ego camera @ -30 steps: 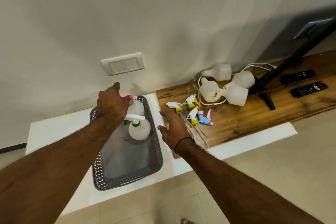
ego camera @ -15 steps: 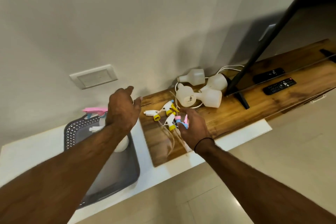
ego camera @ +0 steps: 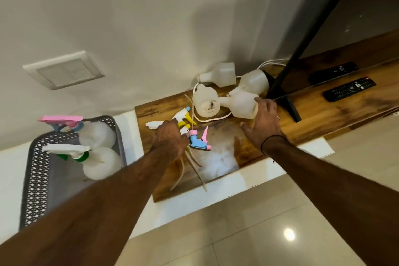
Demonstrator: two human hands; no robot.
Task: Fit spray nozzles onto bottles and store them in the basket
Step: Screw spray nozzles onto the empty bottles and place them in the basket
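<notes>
Spray nozzles lie in a loose heap right under my left hand, on the wooden shelf; my fingers are down on the white-and-yellow ones, curled over them, though I cannot tell whether I have actually closed on one yet. Just to the right of that hand lies the blue-and-pink nozzle, on its side with its pink trigger sticking up and away from me, and the long dip tubes trail back toward me past my wrist. I judge I am here to pick the next nozzle. My right hand is spread with fingers straight, its fingertips touching the nearest empty bottle, which lies on its side with its neck pointing left toward my other hand; I take it I am about to gather it so the neck meets the nozzle. Beyond it three more bare bottles lie toppled against the wall. Off to the left of my left arm sits the basket, already holding two finished bottles, one green-collared, one pink-topped, stored there as done.
</notes>
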